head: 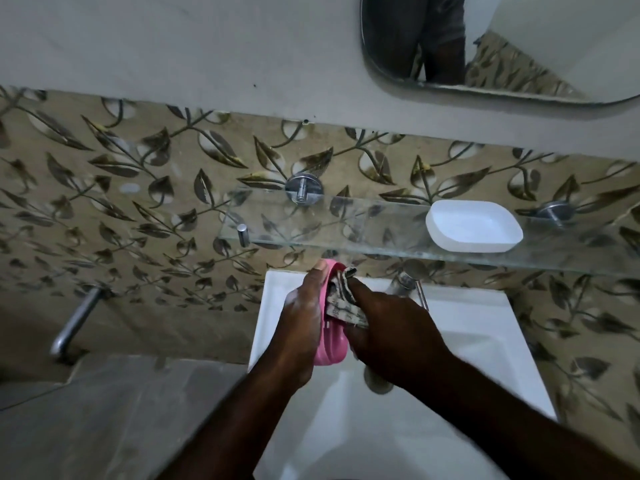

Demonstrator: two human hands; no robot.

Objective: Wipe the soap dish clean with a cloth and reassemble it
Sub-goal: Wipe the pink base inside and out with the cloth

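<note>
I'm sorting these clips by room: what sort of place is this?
Most likely a home bathroom. There is a white washbasin with a chrome tap, a glass shelf fixed to the wall above it, and a mirror higher up.

shelf: glass shelf (346, 233); on it: white soap dish base (473, 226)

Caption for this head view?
Over the sink, left hand holds pink soap-dish part; right hand wipes it with cloth.

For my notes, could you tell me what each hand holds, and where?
Left hand grips the pink soap-dish part along its side; right hand bunches the cloth against it.
</note>
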